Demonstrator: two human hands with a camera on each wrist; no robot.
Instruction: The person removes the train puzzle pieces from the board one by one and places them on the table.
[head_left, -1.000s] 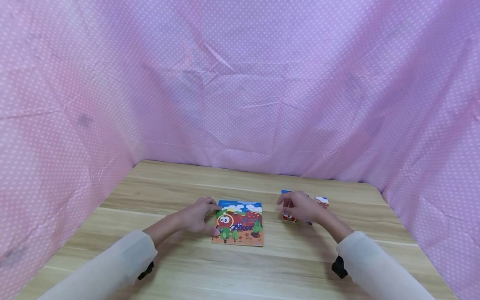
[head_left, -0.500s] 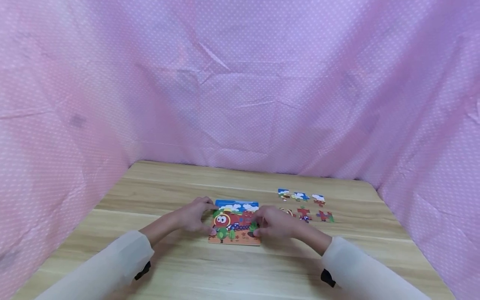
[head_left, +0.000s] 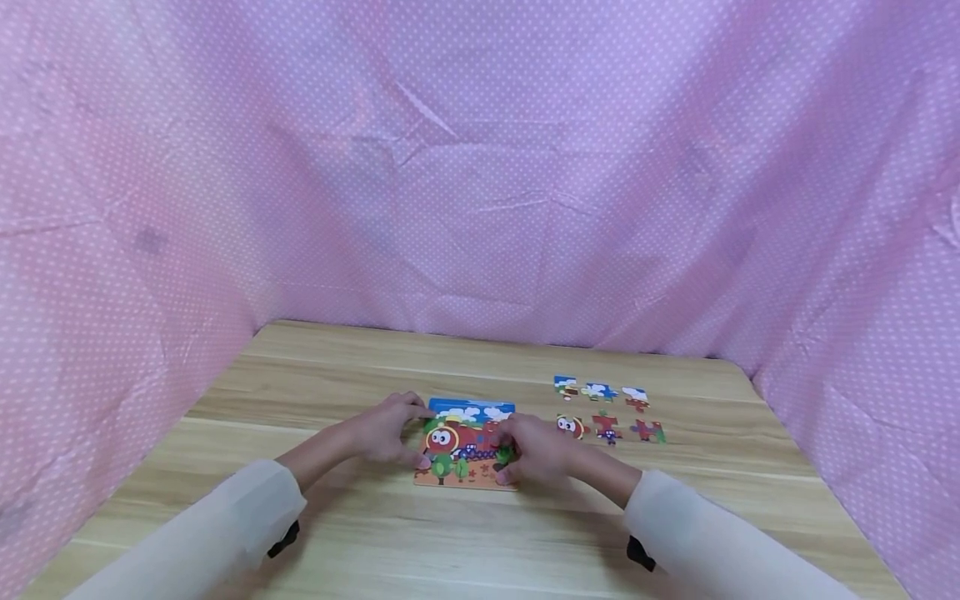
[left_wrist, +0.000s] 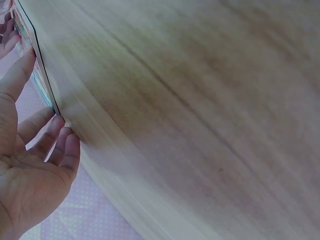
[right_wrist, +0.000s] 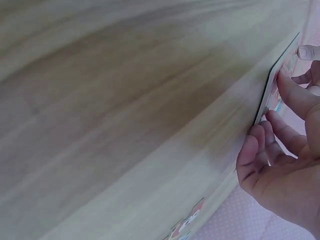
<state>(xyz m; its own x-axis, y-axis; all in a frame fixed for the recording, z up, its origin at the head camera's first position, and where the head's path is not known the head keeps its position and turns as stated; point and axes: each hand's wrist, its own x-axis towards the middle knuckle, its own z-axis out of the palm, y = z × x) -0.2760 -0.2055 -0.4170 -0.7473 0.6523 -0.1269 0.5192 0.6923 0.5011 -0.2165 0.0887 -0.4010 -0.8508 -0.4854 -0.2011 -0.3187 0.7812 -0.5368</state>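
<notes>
A square jigsaw puzzle (head_left: pixel 468 477) with a red cartoon train lies flat on the table. My left hand (head_left: pixel 386 429) touches its left side, thumb on the face and index fingertip near the upper left edge. In the left wrist view the other fingers of the left hand (left_wrist: pixel 37 167) bend against the tabletop. Across from it, my right hand (head_left: pixel 542 450) rests on the puzzle's right side, thumb and fingertips spread over the green tree. The right wrist view shows the right hand (right_wrist: pixel 287 167) with no lifted piece visible between its fingers.
Right of the puzzle lie several loose jigsaw pieces in two rows, among them a piece with eyes (head_left: pixel 570 427) and a red train piece (head_left: pixel 606 427). The wooden table (head_left: pixel 420 542) is enclosed by a pink dotted cloth (head_left: pixel 480 208).
My right hand has moved left from above the loose pieces onto the puzzle's right side, uncovering those pieces. The left hand has stayed at the puzzle's left edge.
</notes>
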